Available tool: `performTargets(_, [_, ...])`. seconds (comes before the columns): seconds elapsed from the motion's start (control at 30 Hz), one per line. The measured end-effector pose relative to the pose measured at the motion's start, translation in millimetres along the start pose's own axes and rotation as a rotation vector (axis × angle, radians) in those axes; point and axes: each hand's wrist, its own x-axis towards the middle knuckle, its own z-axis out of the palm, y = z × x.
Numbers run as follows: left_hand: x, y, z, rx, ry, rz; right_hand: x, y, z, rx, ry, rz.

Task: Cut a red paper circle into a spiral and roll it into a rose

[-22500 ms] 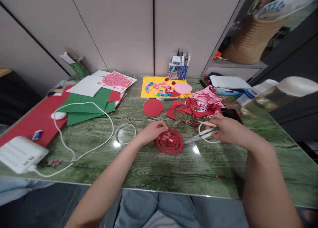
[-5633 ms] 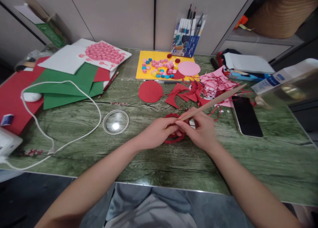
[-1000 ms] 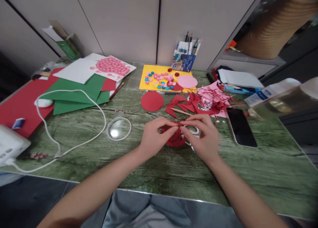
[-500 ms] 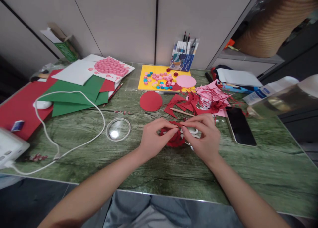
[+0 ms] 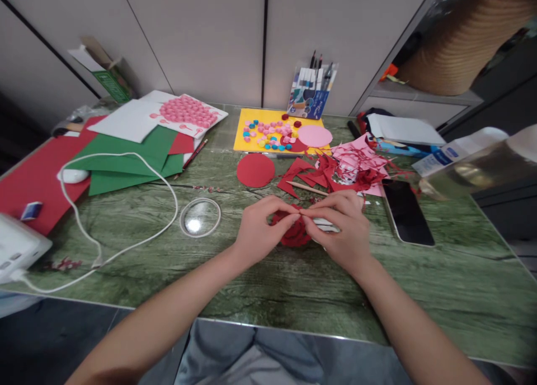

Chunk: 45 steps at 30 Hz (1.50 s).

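Note:
My left hand (image 5: 260, 228) and my right hand (image 5: 342, 224) meet above the table, thumbs and forefingers pinched almost tip to tip. Between them is a piece of red paper (image 5: 296, 235) with a wavy, scalloped edge, hanging below the fingertips. The part within the pinch is mostly hidden by my fingers. Just behind my right hand, white handles (image 5: 325, 222), like those of scissors, lie partly covered. A flat red paper circle (image 5: 255, 170) lies beyond my left hand, and a wooden stick (image 5: 308, 188) beyond my right.
Red and pink paper scraps (image 5: 352, 167) lie behind my hands. A yellow sheet (image 5: 247, 144) bears small coloured paper balls. On the right are a phone (image 5: 409, 212) and a bottle (image 5: 474, 169); on the left, a tape roll (image 5: 182, 220), a white cable (image 5: 146, 244) and green paper (image 5: 126, 178).
My fingertips have come closer together over the red paper, and its upper edge shows less between them. The white handles are seen slightly differently behind my right hand.

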Motion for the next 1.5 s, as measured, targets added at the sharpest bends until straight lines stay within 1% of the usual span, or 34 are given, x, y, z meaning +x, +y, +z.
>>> performTargets(0.2, [-0.2,-0.3,-0.4,-0.026,0.014,-0.015,2.0,-2.5,-3.1,0.021,-0.056,0.070])
performTargets(0.4, [-0.7,-1.7,0.2,-0.080,0.020,-0.035,0.6,-0.8,-1.1,0.046,0.004,0.066])
performTargets(0.63, [-1.3,-1.3,0.5,-0.095,0.026,-0.026,1.0,-2.0,-2.0,0.029,0.020,0.068])
performTargets(1.07, [-3.8,0.1,3.1,-0.143,0.054,-0.016,-2.9,-5.4,2.3,0.006,0.097,0.080])
performTargets(1.5, [-3.4,-2.3,3.1,-0.156,0.063,-0.054,-3.7,-3.6,4.1,0.000,0.091,0.080])
